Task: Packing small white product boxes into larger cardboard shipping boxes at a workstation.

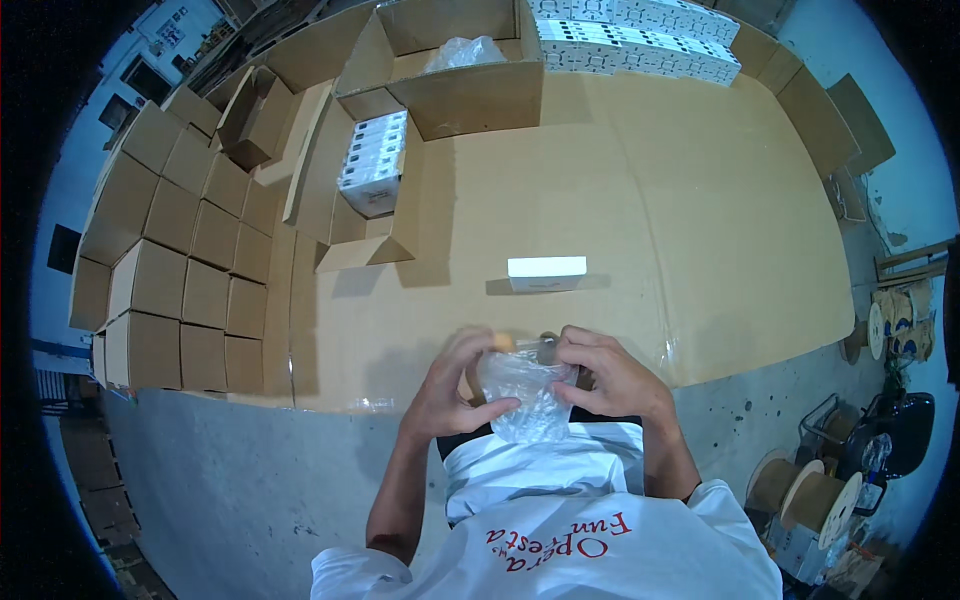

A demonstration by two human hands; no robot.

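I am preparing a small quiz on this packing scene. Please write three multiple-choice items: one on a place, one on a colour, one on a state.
1. Where does the single white box lie?
A. on the cardboard sheet, beyond the hands
B. inside an open carton
C. on the grey floor

2. What colour is the shirt?
A. black
B. white
C. green

3. How is the clear plastic bag held?
A. by both hands
B. by the left hand only
C. by no hand

Answers: 1 A, it rests alone on the cardboard sheet. 2 B, white cloth with red print. 3 A, left hand and right hand both grip it.
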